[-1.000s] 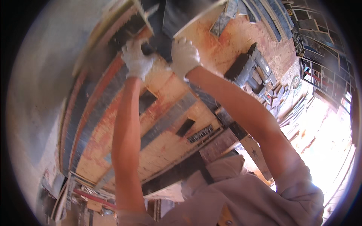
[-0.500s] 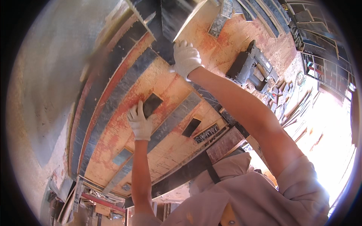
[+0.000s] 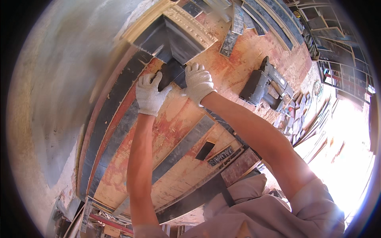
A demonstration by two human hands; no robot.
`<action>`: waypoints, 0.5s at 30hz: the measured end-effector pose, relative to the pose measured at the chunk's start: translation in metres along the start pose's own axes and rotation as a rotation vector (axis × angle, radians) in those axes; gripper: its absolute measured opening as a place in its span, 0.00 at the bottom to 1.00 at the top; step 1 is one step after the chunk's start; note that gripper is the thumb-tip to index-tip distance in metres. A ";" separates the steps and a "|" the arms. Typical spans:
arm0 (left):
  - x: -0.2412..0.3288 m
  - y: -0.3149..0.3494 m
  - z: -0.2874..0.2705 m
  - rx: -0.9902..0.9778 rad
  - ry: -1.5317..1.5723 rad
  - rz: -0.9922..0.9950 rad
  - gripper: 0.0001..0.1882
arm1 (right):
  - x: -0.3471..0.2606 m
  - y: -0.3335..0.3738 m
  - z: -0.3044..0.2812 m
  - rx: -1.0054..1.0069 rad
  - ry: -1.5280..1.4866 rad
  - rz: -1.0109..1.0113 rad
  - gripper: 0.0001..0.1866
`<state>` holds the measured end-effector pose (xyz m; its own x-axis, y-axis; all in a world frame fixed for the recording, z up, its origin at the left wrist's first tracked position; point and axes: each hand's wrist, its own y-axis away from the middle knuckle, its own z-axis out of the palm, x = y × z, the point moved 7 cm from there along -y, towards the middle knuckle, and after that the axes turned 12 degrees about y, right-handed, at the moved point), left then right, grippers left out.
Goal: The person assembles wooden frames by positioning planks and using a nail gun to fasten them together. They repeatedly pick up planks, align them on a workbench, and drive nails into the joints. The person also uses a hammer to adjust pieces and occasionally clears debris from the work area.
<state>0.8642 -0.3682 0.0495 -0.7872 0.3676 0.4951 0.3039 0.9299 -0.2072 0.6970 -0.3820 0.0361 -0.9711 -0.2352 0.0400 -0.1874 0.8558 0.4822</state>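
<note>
Both hands' fingers, left [image 3: 150, 94] and right [image 3: 197, 82], seemingly press flat, holding the dark strip [image 3: 171, 75] at the frame corner [image 3: 174, 29].

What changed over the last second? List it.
The left hand dropped down the bench to a small dark block, then came back up beside the right hand; both now press on the dark piece below the moulding corner. The nail gun stayed put.

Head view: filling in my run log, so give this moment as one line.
left hand on dark piece | right hand on same piece | frame corner just beyond | nail gun idle on bench
</note>
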 end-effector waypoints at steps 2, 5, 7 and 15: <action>-0.003 -0.003 0.003 0.028 0.013 0.024 0.33 | 0.001 0.001 0.002 -0.014 -0.011 -0.009 0.47; -0.003 -0.004 0.006 0.060 0.042 0.023 0.32 | 0.003 0.000 0.000 -0.006 -0.014 -0.013 0.49; -0.003 -0.002 0.008 0.068 0.060 0.032 0.33 | 0.003 0.001 -0.001 0.011 -0.021 -0.005 0.51; -0.003 -0.008 0.004 0.179 0.134 0.064 0.35 | 0.003 0.001 0.001 0.057 -0.018 -0.002 0.49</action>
<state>0.8624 -0.3768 0.0461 -0.6873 0.4355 0.5813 0.2419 0.8919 -0.3821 0.6942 -0.3818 0.0360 -0.9732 -0.2288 0.0229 -0.1968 0.8804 0.4316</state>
